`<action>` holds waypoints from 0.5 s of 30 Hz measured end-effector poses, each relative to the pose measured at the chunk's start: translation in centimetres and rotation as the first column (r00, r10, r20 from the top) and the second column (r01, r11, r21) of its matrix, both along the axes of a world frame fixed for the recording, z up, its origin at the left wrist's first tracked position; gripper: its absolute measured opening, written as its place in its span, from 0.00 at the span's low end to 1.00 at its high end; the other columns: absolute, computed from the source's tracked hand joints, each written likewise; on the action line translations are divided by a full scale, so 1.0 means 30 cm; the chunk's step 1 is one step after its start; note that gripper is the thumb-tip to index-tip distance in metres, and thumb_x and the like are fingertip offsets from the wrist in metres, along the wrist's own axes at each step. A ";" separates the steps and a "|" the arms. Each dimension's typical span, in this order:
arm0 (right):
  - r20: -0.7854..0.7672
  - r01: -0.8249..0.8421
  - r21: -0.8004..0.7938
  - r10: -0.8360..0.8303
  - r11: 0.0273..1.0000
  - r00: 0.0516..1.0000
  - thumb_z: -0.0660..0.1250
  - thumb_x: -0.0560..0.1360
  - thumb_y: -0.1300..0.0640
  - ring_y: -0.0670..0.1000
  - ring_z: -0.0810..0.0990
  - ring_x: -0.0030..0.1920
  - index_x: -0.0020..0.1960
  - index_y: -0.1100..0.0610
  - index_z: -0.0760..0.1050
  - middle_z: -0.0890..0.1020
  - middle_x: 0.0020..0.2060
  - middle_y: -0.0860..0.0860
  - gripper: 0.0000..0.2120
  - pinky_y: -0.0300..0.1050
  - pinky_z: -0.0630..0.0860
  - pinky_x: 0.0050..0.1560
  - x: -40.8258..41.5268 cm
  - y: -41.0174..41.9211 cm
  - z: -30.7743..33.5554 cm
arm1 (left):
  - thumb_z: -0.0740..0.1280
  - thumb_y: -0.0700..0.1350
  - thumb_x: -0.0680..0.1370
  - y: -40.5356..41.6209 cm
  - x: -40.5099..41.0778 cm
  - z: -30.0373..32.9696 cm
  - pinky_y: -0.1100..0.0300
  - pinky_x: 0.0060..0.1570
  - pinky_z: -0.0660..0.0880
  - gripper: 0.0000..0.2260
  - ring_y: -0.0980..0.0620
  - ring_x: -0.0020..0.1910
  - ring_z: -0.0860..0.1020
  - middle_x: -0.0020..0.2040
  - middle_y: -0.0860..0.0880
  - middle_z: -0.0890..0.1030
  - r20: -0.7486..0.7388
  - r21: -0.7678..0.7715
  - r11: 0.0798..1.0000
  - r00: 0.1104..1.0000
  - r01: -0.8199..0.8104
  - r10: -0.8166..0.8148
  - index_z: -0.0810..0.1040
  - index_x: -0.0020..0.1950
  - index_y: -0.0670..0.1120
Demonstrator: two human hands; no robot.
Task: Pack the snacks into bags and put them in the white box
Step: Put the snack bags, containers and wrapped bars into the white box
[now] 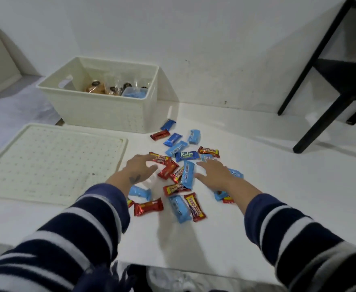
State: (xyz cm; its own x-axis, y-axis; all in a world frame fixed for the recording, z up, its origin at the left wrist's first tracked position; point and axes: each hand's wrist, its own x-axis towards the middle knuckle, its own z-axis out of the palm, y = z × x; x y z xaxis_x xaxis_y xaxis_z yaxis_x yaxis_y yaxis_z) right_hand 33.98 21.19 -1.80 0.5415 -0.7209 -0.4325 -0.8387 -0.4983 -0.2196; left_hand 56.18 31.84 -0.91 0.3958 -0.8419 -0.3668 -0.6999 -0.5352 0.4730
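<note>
Several wrapped snacks, red, dark blue and light blue, lie scattered on the white table (257, 207); a blue Kalpa pack (186, 156) sits near the middle. My left hand (140, 168) hovers flat over the left side of the pile, fingers spread, touching a red and yellow bar (160, 158). On the right side, my right hand (215, 173) rests fingers apart beside a long light blue pack (187, 174). Neither hand holds anything. The white box (101, 114) stands at the back left, with clear bags of snacks (118, 88) inside.
The box's perforated white lid (52, 161) lies flat to the left of the pile. A black table leg and frame (324, 114) stands at the right by the wall. The table's near edge runs just below my sleeves.
</note>
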 end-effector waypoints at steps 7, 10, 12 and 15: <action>-0.029 0.072 -0.161 -0.078 0.984 0.997 0.51 0.74 0.29 0.62 0.34 0.76 0.77 0.41 0.42 0.38 0.78 0.52 0.38 0.68 0.42 0.74 -0.143 0.049 -0.160 | 0.47 0.71 0.74 0.230 -0.092 -0.226 0.35 0.72 0.44 0.30 0.38 0.77 0.42 0.79 0.50 0.48 0.270 0.047 0.992 0.957 -0.119 0.102 0.52 0.76 0.64; -0.059 0.100 -0.217 -0.115 0.971 0.992 0.48 0.71 0.26 0.64 0.34 0.75 0.76 0.38 0.37 0.36 0.77 0.52 0.40 0.71 0.43 0.71 -0.187 0.024 -0.206 | 0.41 0.78 0.66 0.269 -0.143 -0.275 0.34 0.72 0.40 0.41 0.38 0.76 0.37 0.79 0.50 0.45 0.281 -0.022 0.993 0.953 -0.114 0.116 0.46 0.77 0.63; -0.064 0.111 -0.233 -0.129 0.966 0.990 0.46 0.70 0.24 0.65 0.36 0.76 0.75 0.38 0.36 0.37 0.77 0.52 0.40 0.72 0.46 0.71 -0.204 0.012 -0.234 | 0.40 0.81 0.61 0.268 -0.191 -0.296 0.33 0.70 0.37 0.46 0.37 0.75 0.33 0.79 0.51 0.40 0.304 -0.057 0.995 0.948 -0.084 0.097 0.42 0.76 0.64; 0.009 0.131 -0.265 -0.134 0.955 0.991 0.46 0.67 0.23 0.66 0.39 0.76 0.75 0.37 0.36 0.39 0.78 0.52 0.42 0.72 0.49 0.71 -0.192 0.015 -0.265 | 0.43 0.83 0.58 0.240 -0.258 -0.318 0.31 0.68 0.34 0.50 0.39 0.73 0.27 0.77 0.53 0.32 0.302 -0.105 0.993 0.950 -0.051 0.081 0.37 0.75 0.64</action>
